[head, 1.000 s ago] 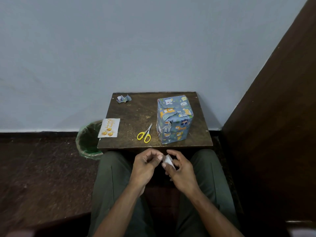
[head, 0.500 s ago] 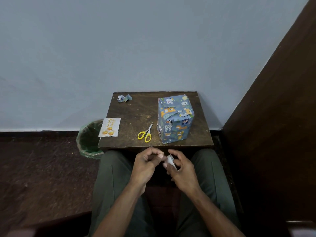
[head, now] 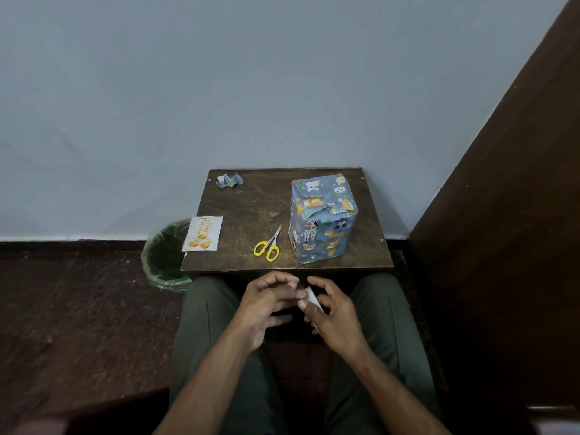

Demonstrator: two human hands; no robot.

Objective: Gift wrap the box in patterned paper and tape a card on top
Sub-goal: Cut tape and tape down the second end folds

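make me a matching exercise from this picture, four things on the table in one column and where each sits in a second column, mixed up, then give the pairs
Things
1. wrapped box
2. scissors
3. card
4. paper scrap

Places
A. far left corner of the table
B. hanging over the table's left edge, above the green bin
C. standing on the right side of the table
D. near the front edge, just left of the box

Pairs: 1-C, 2-D, 3-B, 4-A
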